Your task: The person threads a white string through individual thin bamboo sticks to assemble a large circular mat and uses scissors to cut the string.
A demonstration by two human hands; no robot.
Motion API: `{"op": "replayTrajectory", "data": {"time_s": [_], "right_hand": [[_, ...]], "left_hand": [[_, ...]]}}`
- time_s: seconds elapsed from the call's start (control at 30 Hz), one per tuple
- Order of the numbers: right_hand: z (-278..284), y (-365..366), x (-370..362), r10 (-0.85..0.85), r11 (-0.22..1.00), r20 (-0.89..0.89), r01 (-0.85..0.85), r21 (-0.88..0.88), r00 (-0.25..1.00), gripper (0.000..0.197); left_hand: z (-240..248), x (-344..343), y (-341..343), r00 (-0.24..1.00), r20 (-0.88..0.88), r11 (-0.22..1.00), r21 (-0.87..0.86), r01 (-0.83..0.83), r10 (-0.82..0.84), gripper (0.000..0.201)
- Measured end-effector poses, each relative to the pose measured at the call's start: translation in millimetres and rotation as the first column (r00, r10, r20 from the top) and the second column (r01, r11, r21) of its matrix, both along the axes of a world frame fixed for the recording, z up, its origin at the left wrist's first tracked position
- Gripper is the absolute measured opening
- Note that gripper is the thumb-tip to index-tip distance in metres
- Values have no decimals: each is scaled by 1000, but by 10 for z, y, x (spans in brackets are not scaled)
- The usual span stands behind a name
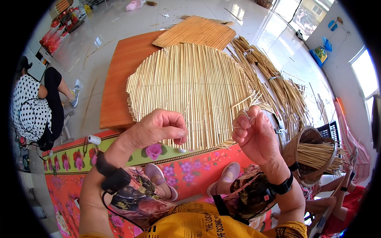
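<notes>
A round mat of pale straw stalks (186,87) lies before me on an orange wooden board (119,75). Thin white thread (206,119) runs in loose loops over its near half. Above the mat's near left edge is my left hand (162,125), thumb and forefinger pinched on what looks like the thread. My right hand (258,137) is raised at the near right edge, its palm partly turned up and fingers curled. White thread is wound about its fingers. Short stalk ends (254,99) stick out from the mat's right side beside that hand.
A second woven straw panel (194,31) lies beyond the mat. Bundled stalks (278,79) spread on the floor to the right, near a basket of stalks (317,154). A thread spool (94,139) stands at left on the flowered cloth (186,174). People sit on both sides.
</notes>
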State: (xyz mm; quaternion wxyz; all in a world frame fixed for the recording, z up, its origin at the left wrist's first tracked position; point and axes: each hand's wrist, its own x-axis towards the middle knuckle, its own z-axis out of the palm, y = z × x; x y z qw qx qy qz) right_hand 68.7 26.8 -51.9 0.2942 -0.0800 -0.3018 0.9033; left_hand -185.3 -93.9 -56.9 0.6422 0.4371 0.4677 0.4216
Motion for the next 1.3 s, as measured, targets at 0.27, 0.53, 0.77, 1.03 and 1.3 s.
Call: {"op": "replayTrajectory", "data": {"time_s": [0.27,0.53,0.77,1.03,1.3], "right_hand": [[43,-11,7,19,995,28,-21,96,999,10],[27,-2,70,-67,995,164,55,79,984,13],[-274,527,323,-222,973,103,228,-46,970,8],[-803,1334,799,-561,826,217,559,73,799,6],[-523,1375,1432,-612,784,225,619,50,758,7]], "left_hand": [[-27,31,10,999,-14,999,-22,34,-35,9],[-83,-101,41,997,-71,999,46,29,-25,9],[138,-616,-295,962,76,963,40,-267,264,14],[1087,-1336,-1350,875,-30,864,178,-470,483,16],[1250,-847,-1924,878,54,837,279,-470,475,22]]}}
